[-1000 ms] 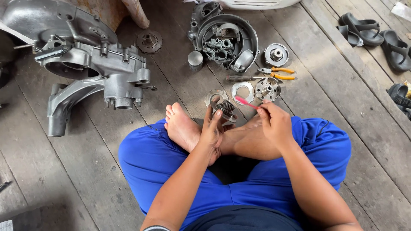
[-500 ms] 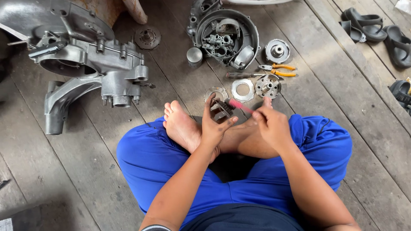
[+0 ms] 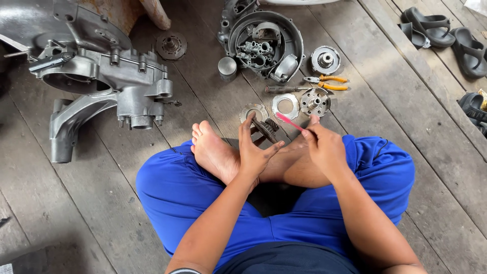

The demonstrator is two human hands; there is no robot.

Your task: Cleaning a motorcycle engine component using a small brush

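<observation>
Far out to the left of the left hand lies a large grey engine casing (image 3: 96,86) on the plank floor (image 3: 76,203), with a small dark round disc (image 3: 171,45) beyond it. Nearer, just left of that hand, a bare foot (image 3: 213,152) rests over the blue trousers (image 3: 182,187).

The left hand (image 3: 256,152) is grasping a small dark toothed gear part (image 3: 265,129), thumb on one side and fingers curled up behind it, holding it tilted above the crossed legs. Just beyond its fingertips a flat metal ring (image 3: 252,110) lies on the floor.

The right hand (image 3: 324,147) is clenched around the handle of a pink brush (image 3: 290,122), whose tip points left and meets the gear part between the two hands. Ahead of the right hand sit a silver ring plate (image 3: 285,105) and a round hub (image 3: 315,101); farther out are orange-handled pliers (image 3: 327,82), a round cover full of parts (image 3: 266,45) and a short metal cylinder (image 3: 227,67). Well off to the right lie dark sandals (image 3: 446,33).
</observation>
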